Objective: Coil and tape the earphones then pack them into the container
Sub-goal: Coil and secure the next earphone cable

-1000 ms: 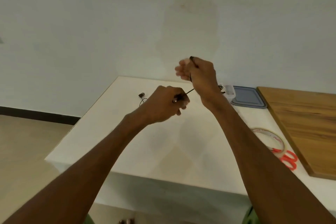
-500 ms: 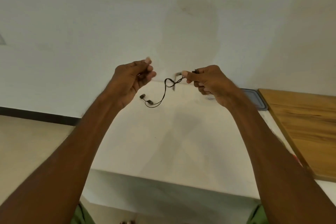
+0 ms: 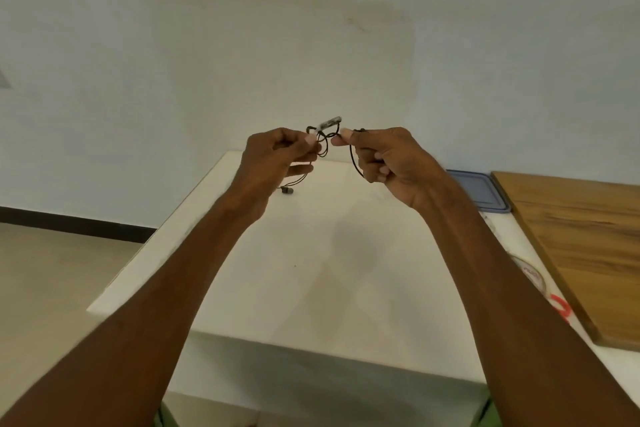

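Black wired earphones (image 3: 323, 135) hang in the air between my hands, above the far end of the white table (image 3: 311, 253). My left hand (image 3: 277, 159) pinches a small loop of the cord, and one earbud (image 3: 286, 190) dangles below it. My right hand (image 3: 384, 159) pinches the cord close by, with another length curving down through its curled fingers. A small grey inline remote sticks up between the two hands. The container's blue-grey lid (image 3: 481, 189) lies at the table's far right; the container itself is hidden behind my right hand.
A wooden board (image 3: 581, 246) covers the table's right side. A tape roll (image 3: 531, 276) and red-handled scissors (image 3: 561, 308) lie beside it, partly hidden by my right forearm. A white wall stands behind the table, and the floor lies to the left.
My hands have come closer together and the cord, which hung in one long curve, is now gathered into small loops between them. The earbuds have risen toward my left hand.
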`<state>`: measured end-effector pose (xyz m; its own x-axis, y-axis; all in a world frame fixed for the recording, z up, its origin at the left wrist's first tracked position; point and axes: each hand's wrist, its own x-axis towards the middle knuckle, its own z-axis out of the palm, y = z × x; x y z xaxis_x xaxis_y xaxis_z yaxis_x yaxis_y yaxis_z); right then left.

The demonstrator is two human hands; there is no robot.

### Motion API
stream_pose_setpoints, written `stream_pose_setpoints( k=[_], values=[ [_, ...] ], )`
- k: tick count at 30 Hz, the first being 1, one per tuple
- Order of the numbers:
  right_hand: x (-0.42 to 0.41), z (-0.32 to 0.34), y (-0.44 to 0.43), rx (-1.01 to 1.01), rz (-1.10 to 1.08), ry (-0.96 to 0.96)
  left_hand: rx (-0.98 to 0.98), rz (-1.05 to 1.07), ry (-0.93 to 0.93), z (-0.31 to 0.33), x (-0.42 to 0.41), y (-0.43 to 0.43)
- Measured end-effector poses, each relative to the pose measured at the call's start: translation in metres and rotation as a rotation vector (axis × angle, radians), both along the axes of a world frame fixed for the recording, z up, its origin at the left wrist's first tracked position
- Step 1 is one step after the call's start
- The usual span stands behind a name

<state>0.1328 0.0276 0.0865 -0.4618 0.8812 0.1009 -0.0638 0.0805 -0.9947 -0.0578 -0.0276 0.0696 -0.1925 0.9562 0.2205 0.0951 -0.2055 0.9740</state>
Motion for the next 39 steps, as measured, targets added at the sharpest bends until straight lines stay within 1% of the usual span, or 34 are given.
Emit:
stream_pose_setpoints(
  k=[3,5,10,12,14,15,17,19,20,22,24,26,29,31,34,37,39],
  values=[
    [0.001,-0.001,-0.001,-0.016,-0.019,0.0,-0.035,0.012,-0.192,0.005,0.0,0.001],
    [0.001,-0.001,-0.002,-0.02,-0.029,0.008,-0.044,-0.017,-0.249,0.005,0.003,0.002],
    [-0.002,0.0,-0.005,-0.047,0.013,0.028,-0.021,-0.128,-0.075,-0.001,0.018,0.0],
    [-0.002,0.0,-0.004,-0.069,0.044,0.044,0.014,-0.056,-0.074,-0.003,0.02,0.001],
    [0.0,-0.001,-0.002,-0.082,0.05,0.056,0.064,0.074,-0.1,-0.003,0.016,0.004],
    [0.0,-0.001,-0.002,-0.089,0.052,0.06,0.089,0.124,-0.087,-0.003,0.012,0.006],
    [0.001,-0.001,-0.001,-0.107,0.057,0.072,0.104,0.161,0.003,-0.005,0.005,0.009],
    [0.003,-0.001,0.0,-0.119,0.066,0.089,0.058,0.124,0.145,-0.009,0.003,0.013],
    [0.004,-0.001,0.0,-0.12,0.071,0.096,0.024,0.071,0.197,-0.011,0.003,0.014],
    [0.004,-0.001,0.001,-0.128,0.078,0.107,-0.031,-0.069,0.207,-0.015,0.004,0.015],
    [0.005,-0.001,0.0,-0.136,0.061,0.114,-0.06,-0.137,0.188,-0.016,0.005,0.015],
    [0.006,-0.001,0.002,-0.148,0.012,0.127,-0.052,-0.09,0.182,-0.013,0.002,0.014],
    [0.01,-0.002,0.003,-0.177,-0.064,0.162,0.03,0.136,0.219,-0.003,-0.007,0.01],
    [0.01,-0.004,0.004,-0.189,-0.099,0.193,0.104,0.235,0.221,0.004,-0.013,0.006],
    [0.004,-0.006,0.003,-0.122,-0.168,0.136,0.179,0.243,0.189,0.011,-0.01,0.002],
    [-0.005,-0.009,-0.001,-0.037,-0.233,0.03,0.179,0.25,0.288,0.009,-0.001,-0.001],
    [-0.009,-0.01,-0.002,-0.028,-0.253,0.021,0.179,0.256,0.32,0.006,0.004,-0.001]
  ],
)
